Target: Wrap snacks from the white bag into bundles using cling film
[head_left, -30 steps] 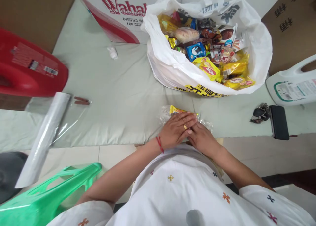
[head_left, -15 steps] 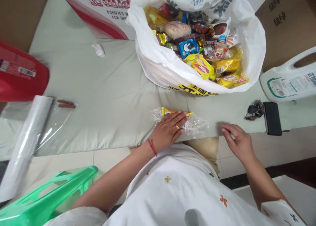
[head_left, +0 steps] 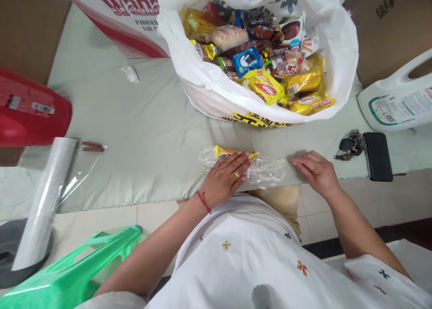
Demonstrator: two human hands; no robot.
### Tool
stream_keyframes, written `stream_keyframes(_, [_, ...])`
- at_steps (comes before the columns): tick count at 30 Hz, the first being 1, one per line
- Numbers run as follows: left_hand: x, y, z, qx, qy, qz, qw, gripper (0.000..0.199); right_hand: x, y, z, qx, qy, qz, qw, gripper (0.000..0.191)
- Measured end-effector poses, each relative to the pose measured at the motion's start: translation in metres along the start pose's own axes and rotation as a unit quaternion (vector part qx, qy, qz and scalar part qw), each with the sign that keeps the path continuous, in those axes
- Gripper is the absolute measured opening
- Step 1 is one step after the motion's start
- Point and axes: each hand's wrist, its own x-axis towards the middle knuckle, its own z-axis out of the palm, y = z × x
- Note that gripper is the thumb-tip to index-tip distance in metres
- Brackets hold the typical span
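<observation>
Left hand (head_left: pixel 222 170) is covering yellow packet (head_left: pixel 221 151) and clear film (head_left: pixel 268 168), fingers together (even pressure is likely helping). Right hand (head_left: pixel 317 170) is bunching fingertips nearby; any pinch, cannot tell.

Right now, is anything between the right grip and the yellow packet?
Yes. Crumpled clear plastic lies on the cloth between the right grip and the yellow packet, and the left grip lies over part of the packet.
</observation>
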Motion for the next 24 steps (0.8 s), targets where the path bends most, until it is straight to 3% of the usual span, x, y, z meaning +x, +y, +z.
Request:
stream_keyframes(4, [0.0, 0.0, -0.001, 0.011, -0.002, 0.006, 1.0, 0.05, -0.025, 0.002, -0.006, -0.051, 0.023, -0.003, 0.998, 0.02])
stream_keyframes(8, [0.0, 0.001, -0.001, 0.017, 0.003, 0.009, 1.0, 0.047, -0.038, -0.03, 0.023, -0.078, 0.012, -0.092, 0.993, 0.043])
stream_keyframes(11, [0.0, 0.003, 0.0, 0.019, 0.005, 0.001, 1.0, 0.049, -0.036, -0.054, 0.047, -0.078, -0.006, -0.114, 0.99, 0.035])
stream_keyframes(14, [-0.001, 0.005, 0.0, 0.027, 0.008, -0.004, 1.0, 0.05, -0.029, -0.065, 0.055, -0.016, 0.007, -0.06, 0.998, 0.011])
stream_keyframes(18, [-0.001, 0.006, 0.0, 0.029, 0.003, -0.013, 0.999, 0.053, -0.027, -0.062, 0.047, 0.068, 0.048, 0.075, 0.994, 0.025])
stream_keyframes(21, [-0.001, 0.006, 0.0, 0.031, -0.004, -0.012, 0.999, 0.054, -0.032, -0.056, 0.042, 0.023, 0.06, 0.151, 0.986, 0.034])
stream_keyframes(24, [-0.001, 0.006, 0.001, 0.046, -0.009, -0.001, 0.999, 0.055, -0.035, -0.049, 0.042, -0.079, 0.049, 0.181, 0.979, 0.04])
